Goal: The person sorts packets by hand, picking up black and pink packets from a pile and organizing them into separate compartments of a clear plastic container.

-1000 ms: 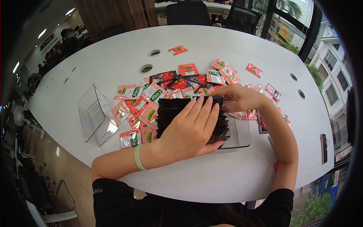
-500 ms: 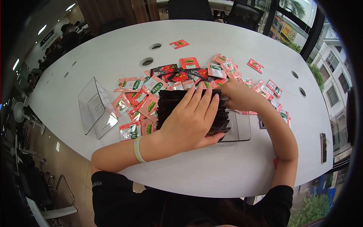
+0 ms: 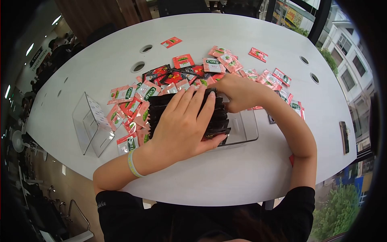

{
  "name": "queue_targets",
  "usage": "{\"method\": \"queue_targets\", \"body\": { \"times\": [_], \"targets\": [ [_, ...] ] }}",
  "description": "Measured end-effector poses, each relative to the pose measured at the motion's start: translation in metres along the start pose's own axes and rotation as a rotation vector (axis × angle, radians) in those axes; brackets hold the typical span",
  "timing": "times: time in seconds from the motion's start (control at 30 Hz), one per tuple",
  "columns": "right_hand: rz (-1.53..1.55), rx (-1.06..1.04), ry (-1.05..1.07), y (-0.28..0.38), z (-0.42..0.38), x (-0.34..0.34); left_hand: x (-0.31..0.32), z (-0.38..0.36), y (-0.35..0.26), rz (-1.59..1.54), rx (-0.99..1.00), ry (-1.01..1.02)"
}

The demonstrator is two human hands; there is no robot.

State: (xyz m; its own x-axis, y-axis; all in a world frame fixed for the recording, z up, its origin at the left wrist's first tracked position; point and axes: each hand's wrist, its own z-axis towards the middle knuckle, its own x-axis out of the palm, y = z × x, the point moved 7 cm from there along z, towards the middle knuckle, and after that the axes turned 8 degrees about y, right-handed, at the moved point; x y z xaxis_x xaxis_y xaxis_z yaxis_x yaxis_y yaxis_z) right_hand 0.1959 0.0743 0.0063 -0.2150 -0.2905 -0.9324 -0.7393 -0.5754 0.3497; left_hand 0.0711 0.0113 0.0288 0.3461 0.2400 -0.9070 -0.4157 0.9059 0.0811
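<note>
Left hand [image 3: 181, 121] spread wide over the row of black packets [image 3: 158, 107], fingers reaching the row's far side, thumb pressed at its near right corner: that's a broad hold, palm down. A pale band [image 3: 134, 163] circles the wrist, and both forearms cross the near edge of the white table [image 3: 225, 177]. Right hand [image 3: 238, 92] is in at the row's far right end, knuckles bent, touching the packets; its fingertips are tucked out of sight, so I can't tell whether they grip one.

Packets packed side by side, around the middle of the table, a little towards the near edge! Out from under their right end runs a clear tray [image 3: 246, 126], its bare floor showing.

Over by the right edge, a slim black object [image 3: 344, 137]; towards the left edge, a clear box [image 3: 90, 117].

Farther out, pink and red sachets [image 3: 123, 93] crowd the row's left and far sides, more of them scattered to the right. Dark red-printed packs [image 3: 157, 73] lie among them. One red sachet [image 3: 171, 42] sits alone nearest the far edge, beside the round holes [image 3: 138, 67]; beyond that edge, dark chairs [image 3: 183, 6].
</note>
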Motion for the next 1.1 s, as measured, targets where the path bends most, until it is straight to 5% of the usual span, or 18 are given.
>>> {"method": "queue_targets", "body": {
  "times": [0.13, 0.2, 0.3, 0.47, 0.63, 0.8, 0.93, 1.03, 1.1],
  "targets": [
    [0.103, -0.08, 0.028, -0.003, 0.0, 0.001, 0.0, 0.001, 0.001, -0.011, -0.006, 0.03],
    [0.294, -0.031, 0.122, -0.013, -0.001, -0.002, 0.001, 0.0, 0.002, -0.014, -0.019, 0.041],
    [0.853, -0.079, -0.061, -0.045, 0.0, -0.008, 0.0, -0.001, 0.002, -0.018, -0.029, 0.059],
    [0.406, 0.107, -0.421, -0.087, 0.002, -0.009, -0.017, 0.0, 0.011, -0.168, 0.008, 0.116],
    [-0.263, -0.036, -0.384, -0.066, 0.018, 0.032, -0.019, 0.007, 0.04, -0.498, -0.058, 0.288],
    [-0.214, 0.035, -0.622, -0.061, 0.011, 0.02, 0.002, 0.011, 0.097, -0.942, -0.259, 0.209],
    [-0.266, 0.098, -0.485, -0.061, 0.011, 0.02, 0.047, 0.001, 0.162, -1.271, -0.379, 0.094],
    [-0.3, 0.169, -0.448, -0.071, 0.012, 0.021, 0.084, -0.01, 0.172, -0.899, -0.483, 0.213],
    [-0.53, 0.095, -0.672, -0.071, 0.006, 0.021, 0.114, -0.016, 0.172, -0.663, -0.461, 0.29]
  ]
}}
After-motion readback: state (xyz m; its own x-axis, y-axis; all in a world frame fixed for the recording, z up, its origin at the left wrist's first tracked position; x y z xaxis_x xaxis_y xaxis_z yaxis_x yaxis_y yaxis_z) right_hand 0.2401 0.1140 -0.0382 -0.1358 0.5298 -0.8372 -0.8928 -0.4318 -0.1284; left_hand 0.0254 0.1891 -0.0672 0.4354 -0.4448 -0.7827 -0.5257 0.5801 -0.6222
